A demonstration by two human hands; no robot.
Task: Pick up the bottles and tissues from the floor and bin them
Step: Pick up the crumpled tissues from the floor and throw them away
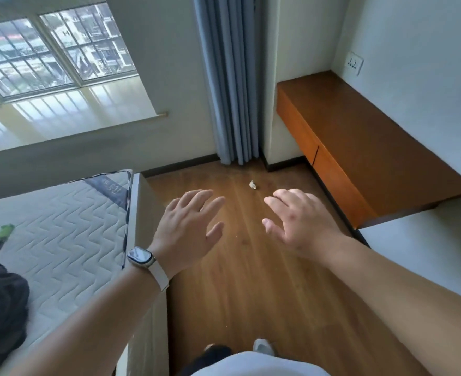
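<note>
A small crumpled white tissue (253, 184) lies on the wooden floor (251, 280) near the curtain, ahead of both hands. My left hand (188, 226), with a watch on its wrist, is held out palm down with the fingers spread and nothing in it. My right hand (297, 223) is stretched out the same way, open and empty, just right of and nearer than the tissue. No bottle and no bin show in this view.
A bed with a quilted mattress (61, 234) borders the floor on the left, with a black bag (1, 313) and a green item (4, 230) on it. A wooden desk (359, 158) juts from the right wall. A blue-grey curtain (232, 90) hangs at the far corner.
</note>
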